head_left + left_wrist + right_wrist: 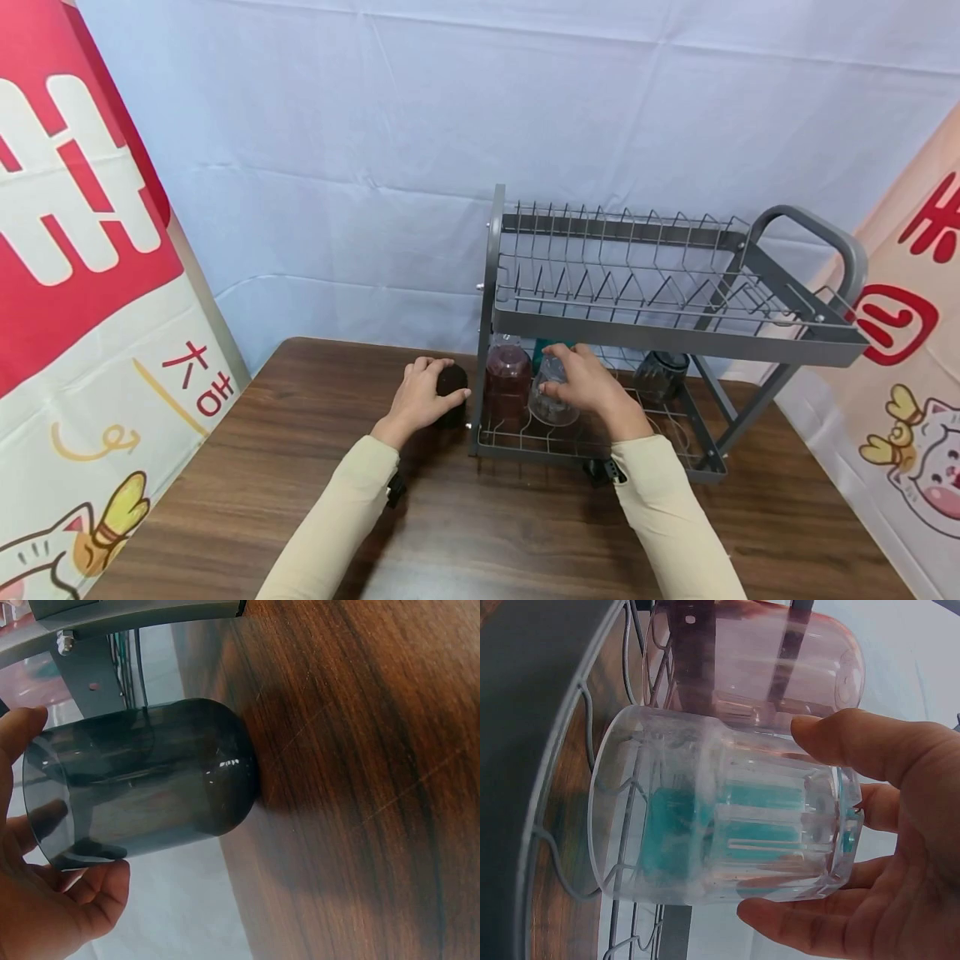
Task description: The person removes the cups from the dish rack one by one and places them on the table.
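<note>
Left of the rack, my left hand [420,397] holds a dark grey see-through glass [161,776] around its rim from above. That glass stands upright on the wooden table, its rounded base down. On the rack's lower tier, my right hand [588,385] grips a clear glass [682,802] by its base end, thumb on one side and fingers on the other. The clear glass is upside down, mouth toward the wires. Close beside it is a pink see-through glass [757,660], also upside down. Teal [679,832] shows through the clear glass from something behind it.
A grey two-tier dish rack [675,333] stands on the brown table [315,433]; its upper tier of wire slots overhangs the lower one. Another dark glass [662,375] sits upside down farther right on the lower tier. A pale cloth [360,150] hangs behind.
</note>
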`<state>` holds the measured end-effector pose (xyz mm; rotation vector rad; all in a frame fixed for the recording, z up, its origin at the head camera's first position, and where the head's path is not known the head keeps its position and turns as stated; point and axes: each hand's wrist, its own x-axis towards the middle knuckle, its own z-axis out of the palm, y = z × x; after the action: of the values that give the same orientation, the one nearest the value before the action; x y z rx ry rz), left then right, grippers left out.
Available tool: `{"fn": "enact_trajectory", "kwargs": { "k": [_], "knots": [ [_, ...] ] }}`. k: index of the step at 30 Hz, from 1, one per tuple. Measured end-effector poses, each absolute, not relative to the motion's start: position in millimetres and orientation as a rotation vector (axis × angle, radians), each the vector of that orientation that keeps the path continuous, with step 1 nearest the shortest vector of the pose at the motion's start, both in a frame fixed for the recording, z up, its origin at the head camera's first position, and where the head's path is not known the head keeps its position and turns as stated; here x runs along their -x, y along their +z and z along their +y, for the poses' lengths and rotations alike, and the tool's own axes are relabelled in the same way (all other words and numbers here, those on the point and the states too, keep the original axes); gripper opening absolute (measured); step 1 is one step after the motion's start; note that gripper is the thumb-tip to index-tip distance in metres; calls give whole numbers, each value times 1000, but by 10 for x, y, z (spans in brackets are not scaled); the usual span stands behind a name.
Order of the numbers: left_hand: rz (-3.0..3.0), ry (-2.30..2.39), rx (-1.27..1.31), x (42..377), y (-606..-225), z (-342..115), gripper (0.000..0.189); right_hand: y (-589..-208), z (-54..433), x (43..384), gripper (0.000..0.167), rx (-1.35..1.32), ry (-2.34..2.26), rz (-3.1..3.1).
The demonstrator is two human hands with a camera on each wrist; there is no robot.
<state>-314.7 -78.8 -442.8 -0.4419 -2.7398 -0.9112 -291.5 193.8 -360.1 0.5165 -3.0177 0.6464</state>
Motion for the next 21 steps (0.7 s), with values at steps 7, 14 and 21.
{"fn": "enact_trajectory", "kwargs": {
  "k": [7,14,21],
  "knots": [
    [-2742,-930,445,3126,-4398,-812,62,-3589,1927,2888,59,-531,638,-3000],
    [-2740,-875,468,3084,-4326,-852,67,-3562,1927,2885,58,-537,634,-3024],
    [-2709,-824,516,3008,-4151,-920,63,-3448,1959,2854,57,-587,573,-2973]
  ]
}}
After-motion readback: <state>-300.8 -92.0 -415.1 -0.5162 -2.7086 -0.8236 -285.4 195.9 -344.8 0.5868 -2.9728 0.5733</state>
